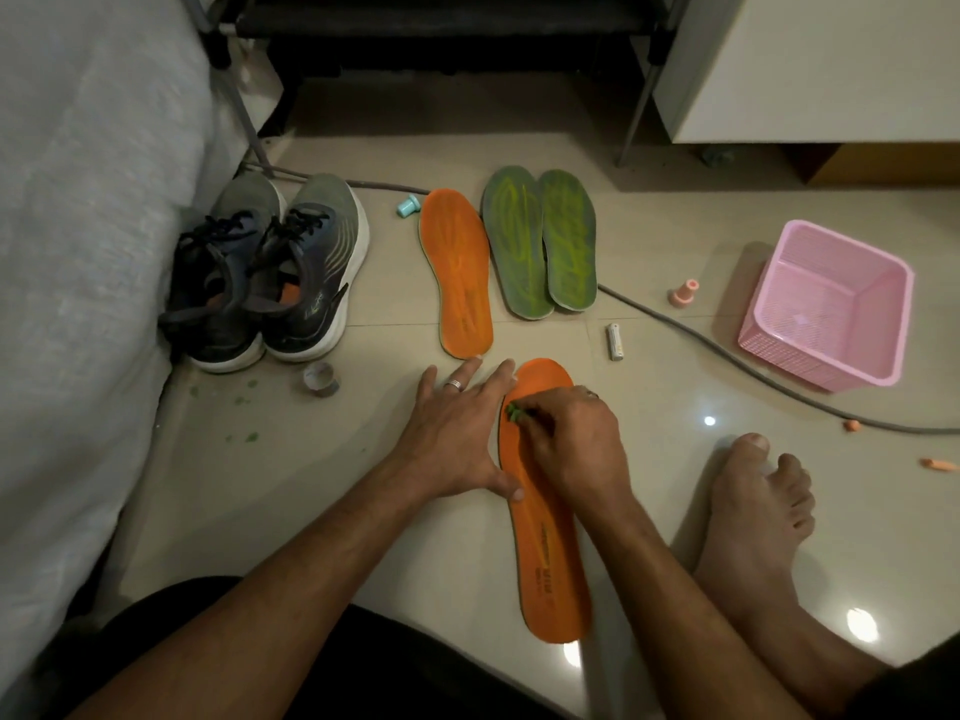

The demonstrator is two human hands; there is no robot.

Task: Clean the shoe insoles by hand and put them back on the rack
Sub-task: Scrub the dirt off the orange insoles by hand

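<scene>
The near orange insole (pixel 550 511) lies flat on the pale tiled floor (pixel 322 511), toe end pointing away from the person, and everything else is placed from it. The left hand (pixel 457 433) rests just to its left with fingers straight and spread on the floor, the thumb pressing down on the insole's left edge; a ring shows on one finger. The right hand (pixel 571 439) sits over the insole's front half, fingers curled and pinching a small green thing (pixel 514 412) against the orange surface. Just beyond the toe lies the second orange insole (pixel 457 272), and to the right of that a pair of green insoles (pixel 540 241) side by side and touching. Far left of the near insole stands a pair of dark sneakers (pixel 270 272); far right sits a pink basket (pixel 826 304). A bare foot (pixel 753 522) rests to the right
</scene>
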